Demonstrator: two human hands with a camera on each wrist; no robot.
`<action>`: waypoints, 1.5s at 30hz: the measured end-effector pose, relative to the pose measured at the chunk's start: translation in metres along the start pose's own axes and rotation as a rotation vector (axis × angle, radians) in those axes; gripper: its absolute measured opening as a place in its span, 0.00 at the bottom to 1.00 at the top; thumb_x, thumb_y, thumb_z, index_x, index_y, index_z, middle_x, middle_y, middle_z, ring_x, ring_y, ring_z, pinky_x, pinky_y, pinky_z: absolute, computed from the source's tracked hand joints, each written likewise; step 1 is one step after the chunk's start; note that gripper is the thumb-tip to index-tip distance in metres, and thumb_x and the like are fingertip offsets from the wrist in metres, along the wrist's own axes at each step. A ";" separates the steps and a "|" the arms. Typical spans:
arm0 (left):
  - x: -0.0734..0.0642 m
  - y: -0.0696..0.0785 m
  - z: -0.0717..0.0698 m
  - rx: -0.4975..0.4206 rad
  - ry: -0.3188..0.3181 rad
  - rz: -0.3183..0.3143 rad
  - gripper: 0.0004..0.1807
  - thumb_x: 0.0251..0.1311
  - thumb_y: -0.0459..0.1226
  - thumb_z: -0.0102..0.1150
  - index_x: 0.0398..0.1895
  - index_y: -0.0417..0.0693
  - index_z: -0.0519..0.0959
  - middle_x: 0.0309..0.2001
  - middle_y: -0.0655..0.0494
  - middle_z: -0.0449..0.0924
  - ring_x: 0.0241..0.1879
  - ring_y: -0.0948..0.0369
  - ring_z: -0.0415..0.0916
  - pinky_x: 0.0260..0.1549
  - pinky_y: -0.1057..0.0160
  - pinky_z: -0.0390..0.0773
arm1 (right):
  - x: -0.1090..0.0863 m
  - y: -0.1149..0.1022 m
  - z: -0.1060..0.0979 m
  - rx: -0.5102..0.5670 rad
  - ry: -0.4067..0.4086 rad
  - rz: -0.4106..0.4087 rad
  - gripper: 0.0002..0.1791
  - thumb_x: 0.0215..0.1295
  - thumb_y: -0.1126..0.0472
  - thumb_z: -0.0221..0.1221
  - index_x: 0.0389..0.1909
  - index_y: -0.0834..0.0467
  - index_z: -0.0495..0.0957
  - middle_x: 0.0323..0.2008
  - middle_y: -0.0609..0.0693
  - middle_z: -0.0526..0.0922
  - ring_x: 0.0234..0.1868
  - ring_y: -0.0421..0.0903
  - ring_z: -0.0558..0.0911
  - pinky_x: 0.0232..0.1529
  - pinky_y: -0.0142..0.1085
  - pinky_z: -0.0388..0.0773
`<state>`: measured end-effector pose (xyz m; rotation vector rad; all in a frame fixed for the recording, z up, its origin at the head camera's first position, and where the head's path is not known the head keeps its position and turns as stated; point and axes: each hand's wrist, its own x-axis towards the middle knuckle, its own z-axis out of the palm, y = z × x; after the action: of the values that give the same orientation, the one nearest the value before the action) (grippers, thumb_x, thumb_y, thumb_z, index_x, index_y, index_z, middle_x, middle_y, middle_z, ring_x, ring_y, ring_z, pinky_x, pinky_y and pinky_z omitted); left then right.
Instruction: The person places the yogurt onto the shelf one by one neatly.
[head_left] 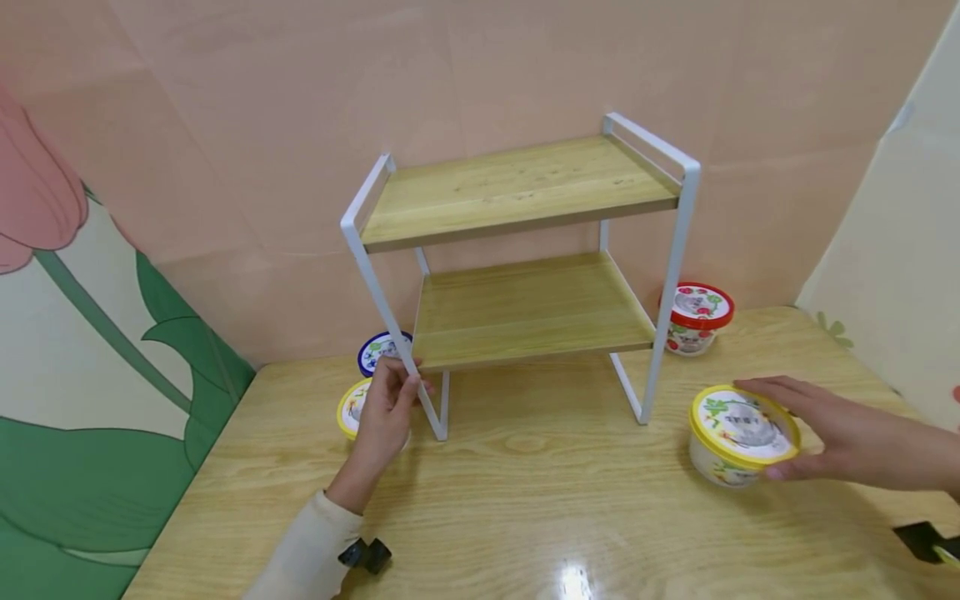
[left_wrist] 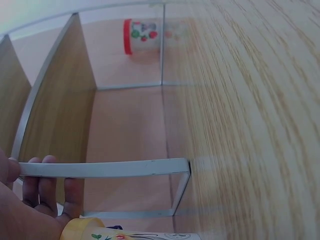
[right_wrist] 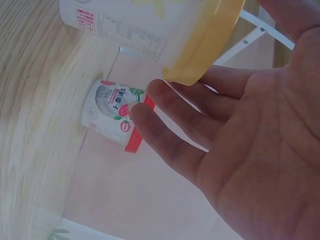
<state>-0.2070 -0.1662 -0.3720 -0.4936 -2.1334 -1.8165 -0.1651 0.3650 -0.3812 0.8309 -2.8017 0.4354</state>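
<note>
- Apparently the person's left hand (head_left: 386, 408) pinches the front left leg of the two-tier rack of pale wood shelves and white metal frame (head_left: 525, 312), thumb on one side and fingers behind; the grip probably serves to steady the frame.
- The right hand (head_left: 840, 433), at the right of the frame, has its thumb and fingers spread apart across the round white paper tub with a yellow lid (head_left: 742, 433), pinching it about the rim, likely because the lid's edge gives a firm hold; whether the tub's base touches the wooden desk (head_left: 525, 517) I cannot tell.
- The rack stands upright at the centre of the frame, between the hands: the left one touches it, the right one is well apart.
- The held tub lies just left of the right palm in the head view, far across from the left hand.
- A second yellow-lidded tub (head_left: 351, 410) sits left of centre, just beside the left hand and partly hidden by it, with a blue-lidded tub (head_left: 381, 353) behind.
- A red-lidded tub (head_left: 693, 317) stands beyond the right hand, near the rack's right side.
</note>
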 end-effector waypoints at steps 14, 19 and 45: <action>0.000 0.000 0.001 0.005 0.018 -0.008 0.07 0.73 0.28 0.43 0.44 0.29 0.61 0.54 0.36 0.72 0.38 0.64 0.80 0.39 0.68 0.83 | 0.007 -0.022 0.003 -0.001 -0.013 0.015 0.54 0.42 0.41 0.77 0.71 0.46 0.63 0.63 0.45 0.70 0.59 0.17 0.58 0.49 0.15 0.64; 0.003 0.001 0.001 0.016 0.005 -0.012 0.07 0.73 0.28 0.44 0.45 0.30 0.62 0.53 0.40 0.72 0.39 0.61 0.80 0.40 0.65 0.83 | 0.014 -0.030 0.003 -0.006 -0.030 0.029 0.54 0.42 0.41 0.77 0.71 0.48 0.63 0.63 0.48 0.71 0.59 0.27 0.65 0.46 0.26 0.74; 0.002 0.003 0.000 0.017 0.004 -0.026 0.06 0.74 0.28 0.42 0.45 0.30 0.61 0.56 0.38 0.73 0.40 0.63 0.80 0.42 0.67 0.83 | 0.039 -0.072 0.008 0.080 -0.064 0.088 0.55 0.41 0.32 0.74 0.69 0.51 0.65 0.61 0.48 0.73 0.57 0.49 0.76 0.50 0.39 0.80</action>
<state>-0.2072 -0.1654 -0.3688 -0.4598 -2.1607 -1.8108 -0.1585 0.2850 -0.3624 0.7513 -2.9056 0.5480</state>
